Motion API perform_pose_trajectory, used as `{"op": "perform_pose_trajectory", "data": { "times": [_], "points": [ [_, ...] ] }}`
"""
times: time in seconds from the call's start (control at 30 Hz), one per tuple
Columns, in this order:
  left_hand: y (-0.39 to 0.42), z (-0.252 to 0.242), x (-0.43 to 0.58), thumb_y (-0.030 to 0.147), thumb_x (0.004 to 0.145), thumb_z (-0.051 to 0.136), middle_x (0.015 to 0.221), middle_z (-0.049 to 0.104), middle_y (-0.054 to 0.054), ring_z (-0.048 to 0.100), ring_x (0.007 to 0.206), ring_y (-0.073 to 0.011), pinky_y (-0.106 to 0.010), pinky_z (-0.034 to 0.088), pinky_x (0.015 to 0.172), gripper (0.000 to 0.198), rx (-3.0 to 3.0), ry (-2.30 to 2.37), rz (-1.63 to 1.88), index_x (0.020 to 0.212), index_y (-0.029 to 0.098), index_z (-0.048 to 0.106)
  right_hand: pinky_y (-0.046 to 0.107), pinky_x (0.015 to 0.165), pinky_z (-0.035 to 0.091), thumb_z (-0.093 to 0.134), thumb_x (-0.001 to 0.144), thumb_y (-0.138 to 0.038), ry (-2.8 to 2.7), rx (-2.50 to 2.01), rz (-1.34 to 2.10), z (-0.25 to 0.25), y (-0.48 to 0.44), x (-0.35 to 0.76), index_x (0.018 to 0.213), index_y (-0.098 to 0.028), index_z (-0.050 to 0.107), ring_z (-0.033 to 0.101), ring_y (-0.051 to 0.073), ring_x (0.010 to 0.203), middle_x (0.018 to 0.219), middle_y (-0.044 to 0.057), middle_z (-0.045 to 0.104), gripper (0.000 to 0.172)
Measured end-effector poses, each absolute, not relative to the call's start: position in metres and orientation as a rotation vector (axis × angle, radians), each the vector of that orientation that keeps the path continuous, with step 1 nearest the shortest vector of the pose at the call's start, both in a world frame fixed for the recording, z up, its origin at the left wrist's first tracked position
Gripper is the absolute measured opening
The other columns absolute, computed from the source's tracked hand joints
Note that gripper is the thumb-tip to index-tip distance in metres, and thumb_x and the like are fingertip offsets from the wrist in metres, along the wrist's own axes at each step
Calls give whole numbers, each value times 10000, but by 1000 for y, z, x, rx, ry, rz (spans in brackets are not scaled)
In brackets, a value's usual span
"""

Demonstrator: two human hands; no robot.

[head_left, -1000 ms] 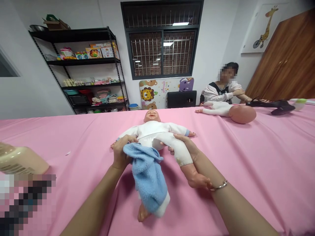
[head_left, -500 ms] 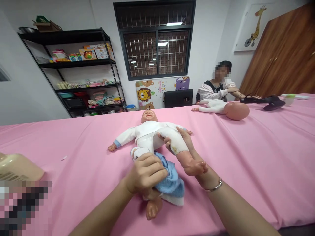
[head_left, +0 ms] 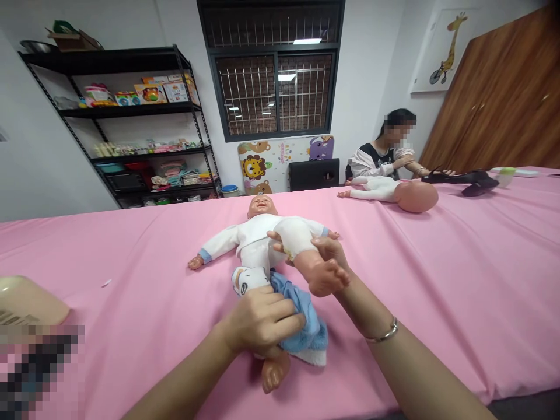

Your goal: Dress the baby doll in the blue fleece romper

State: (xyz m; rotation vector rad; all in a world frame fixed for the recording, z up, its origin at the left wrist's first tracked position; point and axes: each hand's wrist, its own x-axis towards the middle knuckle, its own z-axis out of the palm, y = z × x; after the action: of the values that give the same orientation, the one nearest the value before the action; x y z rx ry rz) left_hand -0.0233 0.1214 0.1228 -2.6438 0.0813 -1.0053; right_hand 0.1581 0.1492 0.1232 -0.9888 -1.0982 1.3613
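The baby doll [head_left: 262,233] lies on its back near the middle of the pink table cover [head_left: 437,280], head toward the far side and feet toward us. We note a white suit on its body, with both arms spread out to the sides.

Our left hand [head_left: 261,324] comes in from the near left, forearm angled up across the cover. Its fingers are curled and pressed together over a blue fleece garment [head_left: 301,321] bunched around the doll's lower leg, on the left of the scene. That leg's bare foot shows just below the hand.

Our right hand [head_left: 330,254] reaches in from the near right, a metal bangle [head_left: 382,333] on the wrist. It holds the doll's other leg, raised off the cover with the bare foot pointing toward us. The fingers wrap round the calf from behind; only the fingertips show at the left of the leg.

At the far right another person [head_left: 385,157] sits behind the table with a second doll [head_left: 394,192] lying before them. A black shelf unit [head_left: 131,116] with toys stands against the far left wall. A beige object [head_left: 26,303] rests at the near left edge.
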Motion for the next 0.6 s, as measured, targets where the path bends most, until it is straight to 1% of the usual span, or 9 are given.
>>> {"op": "perform_pose_trajectory", "data": {
  "times": [0.07,0.1,0.17,0.23,0.3,0.4,0.5,0.6],
  "points": [
    [118,125,-23,123,816,404,555,447,7,349,466,-118,-277,277,460,148,-2577,126,-1055,822,137,551,290,713,491,511,726,-421,-1100,-780,1484,127,146,148,1146,-183,497,607,187,855,929,82,638,483],
    [116,126,-24,106,808,433,552,459,9,360,468,-114,-272,287,463,131,-2547,132,-1084,834,131,559,304,749,491,544,706,-367,-1093,-653,1547,129,145,144,1180,-203,465,602,188,884,1002,72,621,508],
    [114,127,-25,93,798,474,542,476,17,386,469,-107,-265,310,473,118,-2498,132,-1139,859,126,570,321,800,486,598,667,-256,-1067,-483,1622,132,143,139,1254,-246,387,591,184,927,1112,56,576,624],
    [114,126,-26,99,809,470,556,502,14,428,486,-110,-266,331,491,124,-2455,119,-1200,878,131,567,327,814,486,635,636,-175,-1051,-495,1632,131,144,136,1328,-283,280,587,174,938,1162,53,541,785],
    [116,124,-28,90,809,461,600,540,1,466,513,-115,-267,336,508,119,-2393,56,-1291,877,136,547,349,820,489,662,626,-151,-1058,-584,1637,128,146,136,1382,-312,148,591,165,922,1198,62,509,928],
    [120,119,-30,88,794,478,611,549,0,478,524,-114,-261,327,523,114,-2345,-204,-1442,874,147,534,380,855,479,678,642,-156,-1067,-638,1656,121,151,138,1401,-354,2,590,151,912,1264,69,445,1035],
    [123,116,-30,186,780,519,577,535,12,467,504,-109,-258,317,517,38,-2431,-451,-1519,800,164,542,328,858,484,694,633,-149,-1075,-659,1593,115,154,138,1407,-356,-2,574,140,934,1261,60,443,1061],
    [123,117,-31,262,753,482,523,497,2,404,463,-113,-265,292,483,131,-2531,-565,-1550,666,168,510,294,838,493,707,610,-142,-1112,-672,1569,113,155,136,1413,-345,4,568,145,947,1233,53,471,1087]
  ]
}}
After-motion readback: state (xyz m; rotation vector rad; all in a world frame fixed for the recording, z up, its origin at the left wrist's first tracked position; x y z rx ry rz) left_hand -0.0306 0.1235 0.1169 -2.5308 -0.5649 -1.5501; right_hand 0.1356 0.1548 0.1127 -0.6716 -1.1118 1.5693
